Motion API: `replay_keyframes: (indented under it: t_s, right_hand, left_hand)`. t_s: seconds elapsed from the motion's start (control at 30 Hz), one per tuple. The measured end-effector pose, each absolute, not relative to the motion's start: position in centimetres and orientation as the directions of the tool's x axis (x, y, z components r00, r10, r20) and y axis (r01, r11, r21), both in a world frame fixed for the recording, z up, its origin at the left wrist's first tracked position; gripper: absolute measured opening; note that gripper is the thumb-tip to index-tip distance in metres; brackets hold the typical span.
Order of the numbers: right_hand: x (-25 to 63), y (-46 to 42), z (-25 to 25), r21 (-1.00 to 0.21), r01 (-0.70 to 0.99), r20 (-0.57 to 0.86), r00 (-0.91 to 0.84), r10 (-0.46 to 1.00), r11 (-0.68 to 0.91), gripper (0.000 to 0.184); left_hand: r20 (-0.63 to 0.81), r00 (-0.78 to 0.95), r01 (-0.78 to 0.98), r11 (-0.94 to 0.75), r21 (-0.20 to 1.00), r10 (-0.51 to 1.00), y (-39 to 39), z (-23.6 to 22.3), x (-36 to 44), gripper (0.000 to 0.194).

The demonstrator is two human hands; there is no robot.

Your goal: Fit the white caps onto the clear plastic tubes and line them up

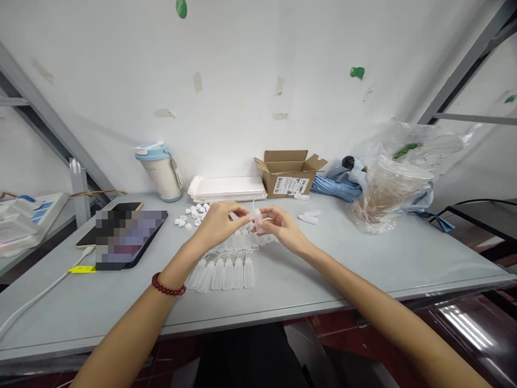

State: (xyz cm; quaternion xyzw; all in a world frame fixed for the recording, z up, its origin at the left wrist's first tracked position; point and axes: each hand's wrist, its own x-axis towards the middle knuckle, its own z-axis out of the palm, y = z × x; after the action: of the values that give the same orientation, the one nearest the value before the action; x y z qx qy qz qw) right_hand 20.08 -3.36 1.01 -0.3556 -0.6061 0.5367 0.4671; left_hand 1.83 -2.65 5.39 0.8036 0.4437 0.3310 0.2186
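Above the middle of the table, a small translucent plastic squeeze bottle (257,220) with a thin curved tip is held upright. My right hand (280,227) grips it from the right, fingers closed around its body. From the other side, my left hand (222,222) pinches at the bottle with thumb and forefinger; exactly what lies between those fingertips is hard to make out. Below the hands lie similar bottles (228,274) in a neat row with curved tips, and more bottles (242,240) partly hidden behind them. White caps (196,211) are heaped beyond my left hand.
At the back stand a tumbler (160,172), stacked white trays (228,187) and an open cardboard box (287,175). Loose bottles (309,217), blue cloth (337,186) and a clear plastic bag (388,194) are to the right. A phone (147,237) and white cable (38,299) lie left.
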Motion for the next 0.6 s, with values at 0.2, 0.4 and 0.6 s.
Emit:
replay_keyframes:
  t_s: [0.2,0.4,0.6]
  right_hand:
    - [20.3,-3.6,2.0,-0.980,-0.198,0.042,-0.296,0.954,-0.018,0.030]
    - [20.2,-4.1,2.4,-0.961,-0.251,-0.017,-0.353,0.935,-0.112,0.027]
    - [20.9,-4.1,2.8,-0.975,-0.167,-0.044,-0.492,0.870,-0.143,0.026]
  left_hand:
    - [0.547,0.490,0.552,-0.727,0.408,0.679,-2.9,5.1,1.9,0.025]
    - [0.498,0.665,0.536,-0.820,0.200,0.556,-4.1,5.0,2.5,0.027]
    - [0.430,0.690,0.553,-0.807,0.205,0.582,-5.2,5.8,2.4,0.022]
